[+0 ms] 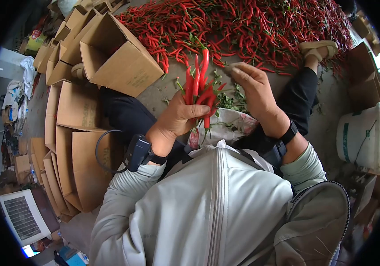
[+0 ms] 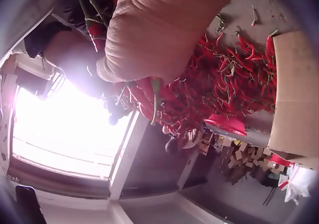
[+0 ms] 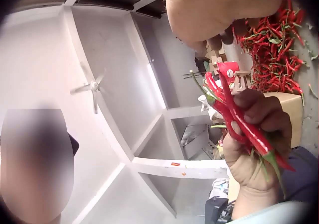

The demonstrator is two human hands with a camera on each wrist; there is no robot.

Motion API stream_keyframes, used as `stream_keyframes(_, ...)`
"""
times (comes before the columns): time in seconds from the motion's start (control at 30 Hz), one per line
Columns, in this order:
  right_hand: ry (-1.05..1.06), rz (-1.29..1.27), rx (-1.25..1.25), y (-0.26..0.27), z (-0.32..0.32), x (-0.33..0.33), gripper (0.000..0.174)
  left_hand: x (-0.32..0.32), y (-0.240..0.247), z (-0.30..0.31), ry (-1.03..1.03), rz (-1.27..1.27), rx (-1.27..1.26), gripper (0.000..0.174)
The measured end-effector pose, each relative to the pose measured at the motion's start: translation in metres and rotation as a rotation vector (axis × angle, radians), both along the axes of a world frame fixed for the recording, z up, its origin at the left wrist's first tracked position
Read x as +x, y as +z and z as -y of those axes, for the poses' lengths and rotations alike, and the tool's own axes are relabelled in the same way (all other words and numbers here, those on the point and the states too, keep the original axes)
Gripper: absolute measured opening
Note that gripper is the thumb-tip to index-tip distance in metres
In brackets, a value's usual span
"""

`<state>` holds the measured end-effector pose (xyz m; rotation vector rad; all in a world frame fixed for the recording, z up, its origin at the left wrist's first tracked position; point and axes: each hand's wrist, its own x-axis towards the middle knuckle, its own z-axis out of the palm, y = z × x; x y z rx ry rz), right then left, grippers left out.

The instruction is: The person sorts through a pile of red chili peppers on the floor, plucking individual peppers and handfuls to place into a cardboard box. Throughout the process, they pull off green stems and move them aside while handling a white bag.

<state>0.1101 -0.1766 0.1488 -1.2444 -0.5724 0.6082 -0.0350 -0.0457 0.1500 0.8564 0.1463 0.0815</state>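
Observation:
A bunch of long red chili peppers (image 1: 197, 84) with green stems is gripped in my left hand (image 1: 179, 116), its thumb lying across them. In the right wrist view the same left hand (image 3: 261, 176) has its fingers curled round the chilies (image 3: 244, 122). My right hand (image 1: 257, 91) is raised a little to the right of the bunch, its fingers bent toward the thumb, with nothing seen between them. Close up in the left wrist view, the left hand (image 2: 154, 32) hides most of the bunch; one green stem (image 2: 156, 99) shows below it.
A large heap of red chilies (image 1: 243, 31) covers the floor ahead. Open cardboard boxes (image 1: 123, 62) stand at the left, beside folded cartons (image 1: 81, 168). Green leaves and stems (image 1: 234, 99) lie on a whitish sack (image 1: 229, 122) between the legs. At right is a white bucket (image 1: 362, 137).

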Motion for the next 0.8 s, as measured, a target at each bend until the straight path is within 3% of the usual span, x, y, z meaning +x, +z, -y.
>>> stream_keyframes(0.1, 0.304, -0.111, 0.053, 0.009, 0.004, -0.006, 0.021, 0.0, -0.001, 0.002, -0.051, -0.015, 0.025, 0.055)
stream_keyframes(0.2, 0.375, -0.019, 0.116, 0.01, 0.004, -0.01, 0.02, -0.002, 0.001, 0.005, -0.033, -0.044, 0.027, 0.055)
stream_keyframes(0.23, 0.375, -0.018, 0.116, 0.008, 0.004, -0.01, 0.02, -0.002, 0.0, 0.005, -0.032, -0.044, 0.028, 0.055)
stream_keyframes(0.3, 0.279, 0.356, 0.127, 0.001, 0.002, -0.008, 0.02, -0.003, -0.001, 0.004, -0.069, -0.036, 0.029, 0.055)
stream_keyframes(0.33, 0.282, 0.355, 0.127, 0.002, 0.003, -0.01, 0.02, -0.003, -0.002, 0.005, -0.066, -0.036, 0.028, 0.055)
stream_keyframes(0.4, 0.142, 0.637, 0.056, 0.006, 0.005, -0.015, 0.014, -0.001, -0.006, 0.006, -0.096, -0.046, 0.044, 0.055)
stream_keyframes(0.5, 0.021, 0.662, 0.029, 0.0, 0.006, -0.02, 0.012, 0.0, -0.01, 0.012, -0.083, -0.043, -0.019, 0.056)
stream_keyframes(0.63, -0.103, 0.408, -0.012, 0.002, 0.006, -0.031, 0.008, 0.002, -0.002, 0.016, -0.053, -0.047, -0.019, 0.056)
stream_keyframes(0.7, -0.118, 0.255, 0.155, -0.004, 0.004, -0.029, 0.008, 0.004, 0.0, 0.015, -0.045, -0.026, -0.03, 0.057)
stream_keyframes(0.8, -0.155, 0.126, 0.195, 0.0, 0.002, -0.033, 0.009, 0.006, 0.0, 0.015, -0.027, -0.012, 0.001, 0.057)
